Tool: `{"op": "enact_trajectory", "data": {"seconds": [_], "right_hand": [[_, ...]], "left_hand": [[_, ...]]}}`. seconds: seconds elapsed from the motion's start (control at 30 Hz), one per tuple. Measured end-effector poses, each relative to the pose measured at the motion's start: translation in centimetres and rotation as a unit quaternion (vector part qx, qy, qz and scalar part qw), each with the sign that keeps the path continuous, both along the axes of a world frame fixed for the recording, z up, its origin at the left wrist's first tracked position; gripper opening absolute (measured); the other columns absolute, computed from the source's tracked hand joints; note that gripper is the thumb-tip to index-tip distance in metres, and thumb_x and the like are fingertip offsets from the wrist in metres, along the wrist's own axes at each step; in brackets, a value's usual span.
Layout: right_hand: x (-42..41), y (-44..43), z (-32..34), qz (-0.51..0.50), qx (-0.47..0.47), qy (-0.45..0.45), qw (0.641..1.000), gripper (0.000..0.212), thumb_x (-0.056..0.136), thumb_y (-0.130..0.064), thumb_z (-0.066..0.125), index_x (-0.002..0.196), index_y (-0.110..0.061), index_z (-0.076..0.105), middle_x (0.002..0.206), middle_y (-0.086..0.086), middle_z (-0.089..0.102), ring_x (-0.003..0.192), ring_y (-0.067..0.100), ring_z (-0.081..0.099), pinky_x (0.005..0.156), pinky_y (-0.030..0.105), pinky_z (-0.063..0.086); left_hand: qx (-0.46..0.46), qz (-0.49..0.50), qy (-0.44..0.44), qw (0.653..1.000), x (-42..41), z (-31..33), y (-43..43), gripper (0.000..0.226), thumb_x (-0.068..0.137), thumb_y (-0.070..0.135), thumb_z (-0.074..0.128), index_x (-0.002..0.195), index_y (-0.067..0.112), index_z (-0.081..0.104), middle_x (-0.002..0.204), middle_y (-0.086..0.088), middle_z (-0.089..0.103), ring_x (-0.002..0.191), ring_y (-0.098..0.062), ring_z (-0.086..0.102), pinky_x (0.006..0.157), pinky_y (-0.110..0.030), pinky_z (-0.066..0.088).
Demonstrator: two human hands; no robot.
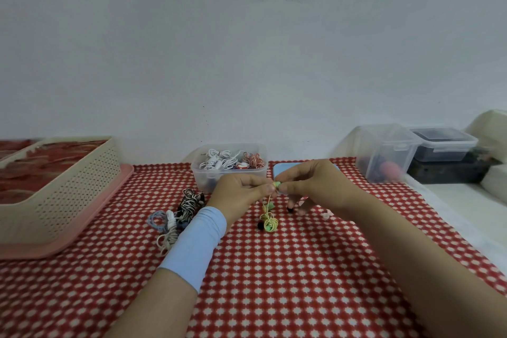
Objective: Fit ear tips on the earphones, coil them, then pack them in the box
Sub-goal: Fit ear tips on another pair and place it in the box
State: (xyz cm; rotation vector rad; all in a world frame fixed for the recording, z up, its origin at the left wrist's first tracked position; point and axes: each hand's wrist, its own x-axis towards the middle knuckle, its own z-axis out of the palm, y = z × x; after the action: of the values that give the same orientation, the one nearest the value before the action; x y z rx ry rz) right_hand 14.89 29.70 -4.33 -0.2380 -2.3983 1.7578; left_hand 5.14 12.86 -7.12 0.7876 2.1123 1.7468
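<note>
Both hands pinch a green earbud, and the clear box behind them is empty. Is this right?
Not empty: in the head view the box holds coiled earphones. The left hand and right hand do pinch the green earbud.

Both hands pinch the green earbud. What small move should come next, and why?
Probably finish seating the tip on the green earbud, which the left hand and right hand both pinch; the fingers hide the fit. Its cable hangs to a loose tangle on the cloth, so coiling comes later.
</note>
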Motion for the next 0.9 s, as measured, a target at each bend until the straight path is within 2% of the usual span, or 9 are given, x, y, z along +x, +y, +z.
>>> {"op": "enact_trajectory", "data": {"seconds": [0.1,0.23,0.37,0.47,0.6,0.63,0.73,0.8,0.9], "right_hand": [[-0.12,-0.09,-0.22,-0.022,0.034,0.025,0.999,0.011,0.088,-0.007,0.077,0.099,-0.010,0.078,0.084,0.008,0.077,0.062,0.021,0.071,0.059,0.039,0.063],[-0.31,-0.20,-0.45,-0.020,0.096,0.060,0.993,0.010,0.088,-0.009,0.077,0.095,-0.015,0.081,0.081,0.004,0.077,0.062,0.023,0.071,0.057,0.039,0.062],[-0.30,-0.19,-0.21,-0.011,0.130,0.063,0.989,0.011,0.083,-0.008,0.082,0.093,-0.013,0.083,0.075,-0.005,0.077,0.059,0.017,0.069,0.056,0.034,0.061],[-0.19,-0.05,-0.08,-0.009,0.135,0.070,0.988,0.012,0.084,-0.005,0.080,0.090,-0.016,0.083,0.072,-0.006,0.076,0.058,0.015,0.068,0.056,0.033,0.061],[-0.21,0.07,-0.18,-0.003,0.159,0.077,0.984,0.014,0.083,-0.011,0.082,0.092,-0.022,0.083,0.080,-0.005,0.078,0.062,0.007,0.068,0.059,0.027,0.059],[-0.11,0.12,-0.17,0.003,0.142,0.068,0.987,0.016,0.084,-0.013,0.082,0.098,-0.022,0.082,0.083,-0.003,0.078,0.064,0.008,0.069,0.060,0.027,0.058],[0.38,0.41,0.10,0.030,0.009,0.011,0.999,0.024,0.093,-0.019,0.072,0.117,-0.020,0.075,0.097,0.002,0.078,0.072,0.020,0.072,0.058,0.029,0.058],[0.59,0.59,0.15,0.044,-0.045,-0.013,0.998,0.024,0.096,-0.017,0.067,0.119,-0.017,0.074,0.097,0.003,0.078,0.073,0.019,0.070,0.058,0.028,0.058],[0.58,0.67,0.04,0.052,-0.092,-0.037,0.994,0.021,0.091,-0.013,0.070,0.111,-0.017,0.076,0.085,0.004,0.077,0.074,0.015,0.069,0.056,0.025,0.057]], "left_hand": [[-0.023,0.002,0.019,1.000,-0.09,-0.14,0.15,0.009,0.082,0.021,0.078,0.090,0.022,0.078,0.083,0.009,0.077,0.073,0.006,0.067,0.077,-0.013,0.052],[-0.032,0.001,0.031,0.999,-0.20,-0.28,0.18,0.005,0.084,0.022,0.076,0.087,0.021,0.079,0.070,0.012,0.073,0.062,0.008,0.061,0.067,-0.010,0.047],[-0.019,-0.016,-0.030,0.999,-0.34,-0.57,0.23,0.008,0.086,0.025,0.073,0.089,0.020,0.079,0.076,0.000,0.074,0.066,-0.007,0.056,0.065,-0.020,0.047],[-0.003,-0.050,-0.070,0.996,-0.16,-0.52,0.37,0.010,0.089,0.021,0.070,0.092,0.015,0.078,0.079,0.000,0.075,0.067,-0.008,0.053,0.062,-0.019,0.046],[-0.016,-0.050,-0.062,0.997,-0.36,-0.70,0.29,0.013,0.088,0.022,0.070,0.095,0.014,0.077,0.081,-0.002,0.075,0.066,-0.006,0.054,0.063,-0.019,0.046],[-0.021,-0.047,-0.053,0.997,-0.44,-0.73,0.20,0.014,0.088,0.024,0.071,0.096,0.015,0.077,0.080,0.000,0.074,0.066,-0.006,0.055,0.064,-0.018,0.046],[-0.028,-0.060,-0.024,0.998,-0.53,-0.61,-0.09,0.018,0.086,0.027,0.072,0.098,0.014,0.077,0.084,0.003,0.076,0.066,0.000,0.059,0.064,-0.013,0.045],[-0.017,-0.070,-0.021,0.997,-0.50,-0.46,-0.17,0.018,0.086,0.023,0.072,0.099,0.012,0.076,0.086,0.001,0.077,0.067,0.002,0.061,0.064,-0.013,0.045],[-0.004,-0.084,-0.023,0.996,-0.31,-0.36,-0.13,0.014,0.085,0.020,0.072,0.098,0.014,0.076,0.087,-0.001,0.077,0.074,-0.002,0.065,0.071,-0.017,0.048]]}}
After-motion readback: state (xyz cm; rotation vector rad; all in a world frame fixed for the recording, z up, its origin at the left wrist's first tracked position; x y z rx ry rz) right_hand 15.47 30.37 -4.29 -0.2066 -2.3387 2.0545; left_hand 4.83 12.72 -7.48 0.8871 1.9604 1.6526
